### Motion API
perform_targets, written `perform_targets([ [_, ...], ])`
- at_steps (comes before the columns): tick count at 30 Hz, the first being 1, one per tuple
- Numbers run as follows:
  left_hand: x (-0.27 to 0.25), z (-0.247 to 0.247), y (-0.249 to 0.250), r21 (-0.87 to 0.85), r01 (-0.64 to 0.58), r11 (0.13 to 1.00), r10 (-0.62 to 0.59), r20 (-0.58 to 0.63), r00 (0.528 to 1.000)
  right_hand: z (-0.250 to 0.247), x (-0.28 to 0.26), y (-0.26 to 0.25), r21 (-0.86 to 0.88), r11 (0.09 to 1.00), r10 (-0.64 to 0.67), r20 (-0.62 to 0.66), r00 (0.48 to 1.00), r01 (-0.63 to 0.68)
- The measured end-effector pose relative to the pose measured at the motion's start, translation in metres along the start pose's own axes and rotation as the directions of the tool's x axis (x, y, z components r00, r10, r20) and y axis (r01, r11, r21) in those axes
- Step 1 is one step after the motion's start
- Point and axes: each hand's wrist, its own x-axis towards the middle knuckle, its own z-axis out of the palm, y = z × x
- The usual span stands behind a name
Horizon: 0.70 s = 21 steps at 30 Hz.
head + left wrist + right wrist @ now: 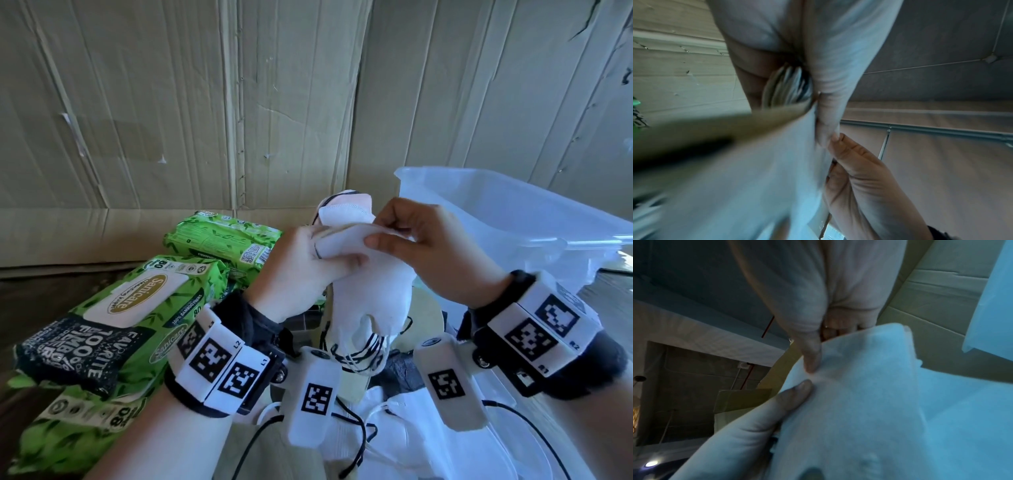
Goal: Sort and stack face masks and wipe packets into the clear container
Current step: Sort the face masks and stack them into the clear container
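Note:
A bunch of white face masks with black ear loops is held up in front of me. My left hand grips the bunch from the left, fingers curled round it. My right hand pinches the top mask's edge between thumb and forefinger; the right wrist view shows that pinch on the mask. The left wrist view shows stacked mask edges in my left hand. The clear container stands behind, to the right. Green wipe packets lie at the left.
A cardboard wall closes the back. More wipe packets lie behind the near ones. Loose white masks and a clear lid lie in front of me under the wrists. A dark tabletop shows at the left.

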Motion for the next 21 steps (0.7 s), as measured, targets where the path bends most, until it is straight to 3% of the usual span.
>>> perform_targets([
  [4,0.001,0.001,0.001,-0.093,0.052,0.994,-0.058,-0.055,0.997,-0.003,0.004,0.000,0.233,0.971,0.092,-0.132,0.987,-0.060],
  [10,0.001,0.001,0.002,-0.156,0.037,0.987,-0.048,-0.065,0.997,-0.005,0.005,0.001,0.083,0.995,0.060,-0.146,0.987,-0.048],
  [13,0.002,0.001,-0.001,-0.139,0.021,0.990,-0.031,-0.071,0.997,-0.007,0.005,0.001,0.129,0.992,0.033,-0.169,0.985,-0.011],
  [19,0.005,-0.001,0.001,-0.149,-0.155,0.977,0.143,-0.088,0.986,-0.010,0.002,-0.001,0.033,0.998,-0.050,-0.122,0.991,0.055],
  [21,0.004,-0.002,0.001,-0.131,-0.158,0.979,0.148,-0.088,0.985,-0.008,0.001,0.000,0.047,0.995,-0.083,-0.122,0.989,0.089],
])
